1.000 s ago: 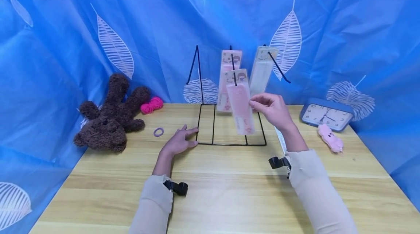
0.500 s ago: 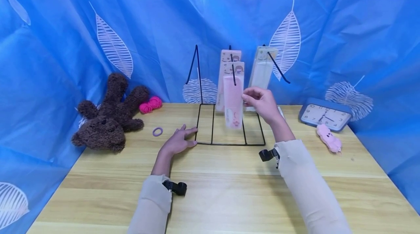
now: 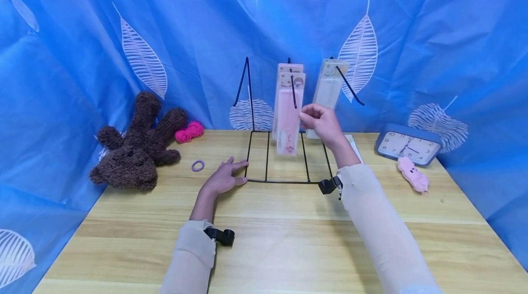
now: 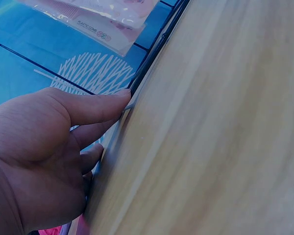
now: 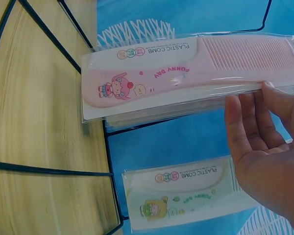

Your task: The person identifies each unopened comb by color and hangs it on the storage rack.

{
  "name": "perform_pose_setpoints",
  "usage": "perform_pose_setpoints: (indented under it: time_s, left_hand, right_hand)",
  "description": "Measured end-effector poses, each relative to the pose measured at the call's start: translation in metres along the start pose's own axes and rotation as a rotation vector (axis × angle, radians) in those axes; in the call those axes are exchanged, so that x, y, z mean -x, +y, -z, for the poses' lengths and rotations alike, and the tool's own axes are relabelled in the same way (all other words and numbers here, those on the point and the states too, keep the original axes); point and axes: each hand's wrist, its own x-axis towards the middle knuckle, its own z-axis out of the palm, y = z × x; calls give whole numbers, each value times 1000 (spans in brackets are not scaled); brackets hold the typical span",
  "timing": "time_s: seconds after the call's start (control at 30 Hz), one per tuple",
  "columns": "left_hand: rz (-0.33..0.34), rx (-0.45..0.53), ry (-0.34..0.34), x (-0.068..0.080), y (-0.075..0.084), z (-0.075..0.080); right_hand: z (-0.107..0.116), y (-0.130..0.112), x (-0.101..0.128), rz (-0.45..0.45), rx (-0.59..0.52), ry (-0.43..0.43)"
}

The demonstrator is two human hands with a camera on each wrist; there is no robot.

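Observation:
My right hand [image 3: 321, 122] pinches the right edge of a pink packaged comb [image 3: 288, 115] between thumb and fingers. The comb's card hangs on the middle hook of a black wire rack [image 3: 288, 182], in front of other pink packages. In the right wrist view the package [image 5: 152, 78] reads "PLASTIC COMB", and my thumb and fingertips meet its edge. Pale green packaged combs [image 3: 328, 88] hang on the right hook. My left hand [image 3: 222, 177] rests on the table with spread fingers touching the rack's left base wire. In the left wrist view its thumb [image 4: 100, 106] lies along that wire.
On the left lie a brown teddy bear [image 3: 140, 147], pink yarn [image 3: 189, 132] and a purple ring [image 3: 198, 166]. A blue clock [image 3: 409, 144] and a pink plush toy [image 3: 413, 175] are on the right. The left hook [image 3: 242, 81] is bare. A blue curtain backs the table.
My right hand has moved left and back, sliding the pink comb along the middle hook toward the packages behind it. The comb now hangs straighter. My left hand has stayed in place.

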Motion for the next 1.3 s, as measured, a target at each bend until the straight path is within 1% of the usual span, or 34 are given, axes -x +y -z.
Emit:
perform_pose_setpoints:
  time_s: [0.2,0.47,0.73,0.97,1.07,1.3]
  left_hand:
    - [6,18,-1,0,0,0]
    - [0,15,4,0,-1,1]
    - [-8,17,-1,0,0,1]
    - [1,17,-2,0,0,0]
    - [0,18,0,-1,-1,0]
    - [-4,14,-2,-1,-1,0]
  right_hand:
    - [-3,-1,-7,-14,-38,7]
    - [-10,-2,-16,-36,-98,37]
    - [-12,-3,-19,-81,-76,84]
    - [-12,-2,-17,-65,-126,133]
    - [-9,-1,-14,-56,-110,133]
    - [6,9,-3,-73,-16,77]
